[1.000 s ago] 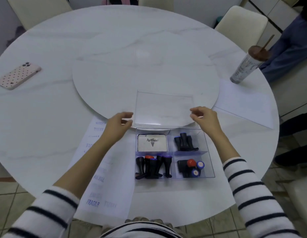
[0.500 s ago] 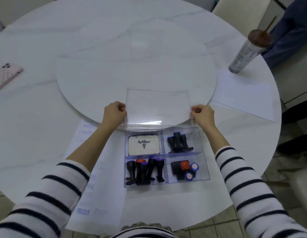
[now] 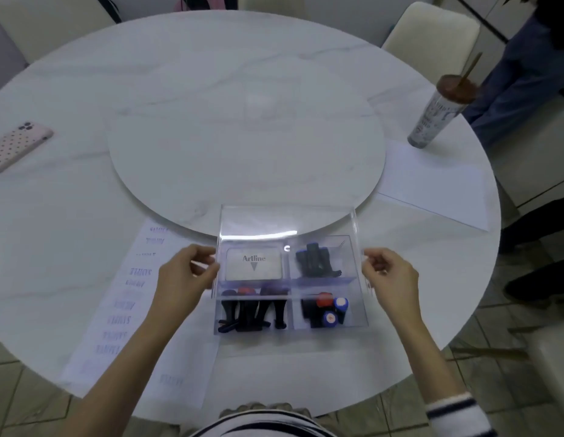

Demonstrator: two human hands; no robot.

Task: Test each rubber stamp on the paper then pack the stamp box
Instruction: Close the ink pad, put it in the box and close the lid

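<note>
Head cam: left hand (image 3: 183,272) & right hand (image 3: 391,275) pinch clear lid (image 3: 287,222) by its side edges, fingers closed on it, over box (image 3: 359,310) on desk (image 3: 69,216). Lid blurs the rear compartments; stamps (image 3: 252,310) visible in front ones.

I see the stamp box (image 3: 290,323) at lower centre of the surface (image 3: 85,216), lid (image 3: 287,222) over its rear half, paper (image 3: 123,310) left, phone (image 3: 17,146) far left, tumbler (image 3: 438,118) upper right.

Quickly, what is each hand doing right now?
Left hand: closed on the left edge of the clear lid.
Right hand: closed on the lid's right edge.
</note>
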